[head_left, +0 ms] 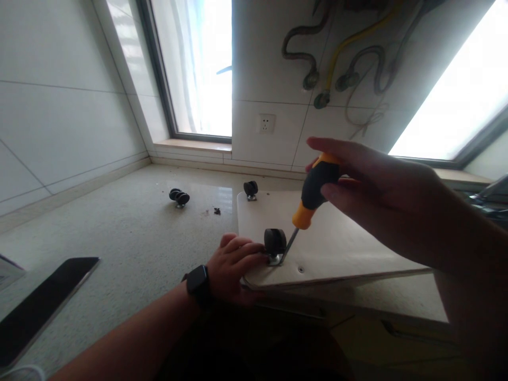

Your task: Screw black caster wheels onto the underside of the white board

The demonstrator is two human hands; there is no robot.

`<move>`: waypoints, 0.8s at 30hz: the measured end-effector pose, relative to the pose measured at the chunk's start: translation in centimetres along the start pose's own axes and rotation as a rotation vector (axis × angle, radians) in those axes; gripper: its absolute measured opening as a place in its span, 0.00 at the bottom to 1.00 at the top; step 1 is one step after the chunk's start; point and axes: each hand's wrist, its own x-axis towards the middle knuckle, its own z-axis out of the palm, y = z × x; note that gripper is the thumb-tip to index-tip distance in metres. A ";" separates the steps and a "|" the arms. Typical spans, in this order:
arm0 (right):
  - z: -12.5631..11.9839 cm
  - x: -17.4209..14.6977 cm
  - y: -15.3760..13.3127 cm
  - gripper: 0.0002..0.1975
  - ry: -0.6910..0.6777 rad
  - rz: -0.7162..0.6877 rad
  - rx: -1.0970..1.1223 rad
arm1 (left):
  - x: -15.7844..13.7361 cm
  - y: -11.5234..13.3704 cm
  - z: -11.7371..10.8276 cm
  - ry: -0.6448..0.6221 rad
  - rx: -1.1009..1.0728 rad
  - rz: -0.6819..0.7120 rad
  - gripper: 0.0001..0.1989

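My right hand (369,185) is closed round the yellow and black handle of a screwdriver (313,190). The shaft slants down to the left, its tip at the metal plate of a black caster wheel (275,241). This caster stands on the near left corner of a white board (341,238). My left hand (238,264), with a black watch on the wrist, lies at that corner; its fingertips press against the caster's base. A second caster (251,189) stands at the board's far left corner. A screw (300,270) sits in the board near the front edge.
A loose caster (179,197) lies on the speckled countertop (151,238), with a small heap of screws (217,211) nearby. At the left is a dark flat device (47,296). A socket (266,123) and hoses with valves (329,79) are on the back wall.
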 end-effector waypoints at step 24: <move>1.2 -0.4 0.0 0.25 0.058 0.050 -0.074 | -0.7 -0.2 0.4 -0.003 0.005 -0.018 0.33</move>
